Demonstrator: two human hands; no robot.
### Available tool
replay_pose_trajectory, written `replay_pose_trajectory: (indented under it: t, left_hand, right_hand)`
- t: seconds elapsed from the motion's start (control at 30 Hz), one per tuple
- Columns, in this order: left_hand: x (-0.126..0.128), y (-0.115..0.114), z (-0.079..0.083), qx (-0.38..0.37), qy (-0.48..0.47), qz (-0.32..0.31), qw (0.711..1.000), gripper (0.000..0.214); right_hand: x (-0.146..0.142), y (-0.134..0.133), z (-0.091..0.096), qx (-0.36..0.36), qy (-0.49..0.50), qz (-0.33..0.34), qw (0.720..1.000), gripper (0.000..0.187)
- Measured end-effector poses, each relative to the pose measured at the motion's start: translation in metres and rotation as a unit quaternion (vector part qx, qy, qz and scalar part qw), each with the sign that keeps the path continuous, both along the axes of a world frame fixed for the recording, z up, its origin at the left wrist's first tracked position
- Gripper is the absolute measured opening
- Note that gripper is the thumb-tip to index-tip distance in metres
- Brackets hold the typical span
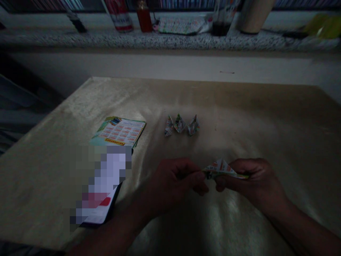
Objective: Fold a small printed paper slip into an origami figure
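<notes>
A small folded paper boat [220,167], printed with orange and green, is held low over the table between both hands. Its pointed middle sticks up above the fingers. My left hand [181,177] pinches its left end between thumb and fingers. At the other end, my right hand [253,181] grips it, the thumb lying along the near edge. Beyond the hands, three small folded paper pieces stand in a row: a left one [168,126], a middle one [179,124] and a right one [193,126].
A stack of printed sheets [124,129] lies on the table [66,135] at left. Nearer me is a phone [99,209], its screen lit and partly pixelated. Along the back, a stone windowsill [149,42] bears a red can [119,16], bottles and a patterned packet [181,25].
</notes>
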State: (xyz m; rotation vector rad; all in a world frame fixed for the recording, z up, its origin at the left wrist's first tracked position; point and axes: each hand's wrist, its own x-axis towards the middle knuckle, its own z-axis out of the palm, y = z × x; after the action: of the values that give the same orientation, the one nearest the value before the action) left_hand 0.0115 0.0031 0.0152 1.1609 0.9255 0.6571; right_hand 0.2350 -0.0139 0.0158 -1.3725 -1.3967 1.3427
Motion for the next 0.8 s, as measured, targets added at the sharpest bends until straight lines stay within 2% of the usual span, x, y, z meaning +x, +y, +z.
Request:
replay_pose_trajectory:
  t: [0.1,0.17,0.3,0.4,0.57,0.7,0.8]
  left_hand:
    - [0.001,-0.001,0.002,0.051,0.053,-0.020,0.997,0.025]
    - [0.001,0.000,0.004,0.063,0.052,-0.011,0.997,0.030]
    - [0.003,0.003,0.005,0.042,0.032,0.000,0.999,0.026]
    - [0.003,0.005,0.003,0.058,0.060,-0.012,0.996,0.022]
    - [0.001,0.006,0.002,0.086,0.089,0.010,0.992,0.033]
    - [0.001,0.006,-0.001,0.046,0.058,-0.005,0.997,0.020]
    - [0.002,0.005,-0.003,0.043,0.042,-0.022,0.998,0.016]
  right_hand:
    - [0.001,0.002,-0.004,-0.034,0.024,0.016,0.999,0.012]
    - [0.000,0.003,-0.006,-0.049,0.054,0.007,0.997,0.012]
    - [-0.003,0.004,-0.005,-0.043,0.090,-0.016,0.995,0.014]
    - [-0.004,0.003,-0.003,-0.046,0.087,-0.017,0.995,0.016]
    - [-0.004,0.003,-0.001,-0.028,0.109,-0.060,0.992,0.018]
    - [-0.006,0.001,-0.002,-0.020,0.113,-0.062,0.992,0.015]
    - [-0.010,-0.002,-0.004,0.007,0.095,-0.075,0.993,0.027]
